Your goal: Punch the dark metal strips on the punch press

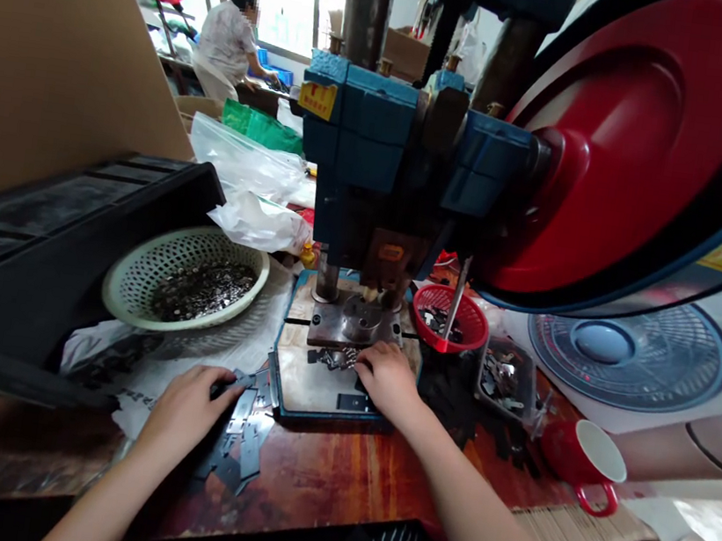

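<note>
My left hand [187, 407] is at the pile of flat metal plates [241, 450] left of the press base. Its thumb and fingers close on a dark metal plate [222, 383] at the top of that pile. At the front of the die [357, 323], my right hand [390, 381] has its fingers curled in and touching the work area. What those fingers hold is hidden. Small metal pieces [340, 358] lie just left of its fingertips, and a dark rectangular plate [353, 403] rests on the press bed [306, 387] below it.
The blue press [372, 130] with its red flywheel [644, 139] towers ahead. A pale green basket [123, 288] of small pieces stands left; a red basket [480, 326], a clear tub [519, 411] and a red mug [569, 453] stand right. A person [228, 40] sits far back.
</note>
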{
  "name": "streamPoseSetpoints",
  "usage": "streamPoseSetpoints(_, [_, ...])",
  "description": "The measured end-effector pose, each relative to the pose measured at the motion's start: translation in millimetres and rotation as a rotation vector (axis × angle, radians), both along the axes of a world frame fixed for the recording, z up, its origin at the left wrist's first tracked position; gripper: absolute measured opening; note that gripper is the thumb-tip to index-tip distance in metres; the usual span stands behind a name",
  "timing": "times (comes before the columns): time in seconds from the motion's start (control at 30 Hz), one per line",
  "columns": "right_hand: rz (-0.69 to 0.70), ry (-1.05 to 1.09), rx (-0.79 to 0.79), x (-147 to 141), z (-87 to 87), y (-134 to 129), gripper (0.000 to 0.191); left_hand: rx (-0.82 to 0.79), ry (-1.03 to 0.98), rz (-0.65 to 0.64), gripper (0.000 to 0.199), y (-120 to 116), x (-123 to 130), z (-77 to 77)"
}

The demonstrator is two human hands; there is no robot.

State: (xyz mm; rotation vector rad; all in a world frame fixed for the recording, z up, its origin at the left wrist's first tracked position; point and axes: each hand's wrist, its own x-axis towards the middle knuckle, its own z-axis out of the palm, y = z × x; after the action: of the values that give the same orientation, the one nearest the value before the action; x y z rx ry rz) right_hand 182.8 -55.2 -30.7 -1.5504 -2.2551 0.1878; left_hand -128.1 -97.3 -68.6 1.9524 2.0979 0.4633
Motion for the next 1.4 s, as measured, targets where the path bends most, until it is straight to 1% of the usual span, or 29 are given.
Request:
streamPoseSetpoints(0.07, [-0.004,0.018,0.012,2,3.3,0,0.011,-0.02,-0.007,0.015,0.034,0,-1,0.7])
streamPoseSetpoints(0.13, [-0.024,0.082,0.061,3,10.0,2,0.011,-0.049,-0.018,0.022,0.032,0,-1,1.4])
streamPoseSetpoints(0.27, [-0.064,0.184,0.198,2,28.2,23,0.015,-0.079,-0.054,0.025,0.035,-2,0,2.0])
streamPoseSetpoints(0.37, [-0.064,0.135,0.221,0,36.3,41,0.019,-0.019,-0.057,0.021,0.037,-3,-2,2.7])
streamPoseSetpoints(0.47, [-0.024,0.051,0.247,1,35.5,47,0.022,0.073,-0.106,0.065,0.038,-5,-5,6.0])
streamPoseSetpoints(0.53, [0.013,0.018,0.279,4,32.4,44,0.028,0.097,-0.221,0.141,0.038,-6,-5,10.4])
streamPoseSetpoints(0.57, [0.03,0.009,0.286,5,30.8,42,0.031,0.09,-0.312,0.187,0.038,-6,-3,13.4])
streamPoseSetpoints(0.63, [0.056,0.006,0.275,8,28.2,39,0.035,0.061,-0.555,0.276,0.041,-4,5,20.8])
streamPoseSetpoints(0.7, [0.065,0.022,0.251,9,26.3,38,0.035,0.046,-0.834,0.333,0.046,-2,17,30.0])
streamPoseSetpoints(0.77, [0.055,0.051,0.236,10,24.5,39,0.035,0.037,-1.083,0.345,0.05,-1,32,40.4])
streamPoseSetpoints(0.83, [0.049,0.087,0.232,10,23.0,41,0.034,-0.001,-1.25,0.322,0.055,0,48,51.2])
streamPoseSetpoints(0.93, [0.074,0.182,0.242,9,22.9,39,0.036,-0.051,-1.375,0.293,0.055,-2,70,65.2])
streamPoseSetpoints(1.03, [0.054,0.316,0.243,7,27.0,27,0.036,-0.1,-1.452,0.272,0.052,-4,85,75.1])
streamPoseSetpoints(1.1, [0.034,0.405,0.192,3,30.4,14,0.03,-0.131,-1.49,0.248,0.052,-5,92,79.8])
streamPoseSetpoints(1.17, [0.059,0.501,0.08,-4,31.7,0,0.024,-0.147,-1.504,0.223,0.052,-6,99,83.9])
streamPoseSetpoints(1.23, [0.103,0.618,-0.081,-12,29.9,-13,0.021,-0.151,-1.504,0.21,0.052,-8,104,87.6])
streamPoseSetpoints(1.33, [0.134,0.821,-0.347,-26,23.1,-27,0.019,-0.157,-1.513,0.205,0.049,-9,111,91.2])
streamPoseSetpoints(1.4, [0.155,0.913,-0.45,-34,19.3,-34,0.018,-0.153,-1.527,0.199,0.045,-9,115,91.4])
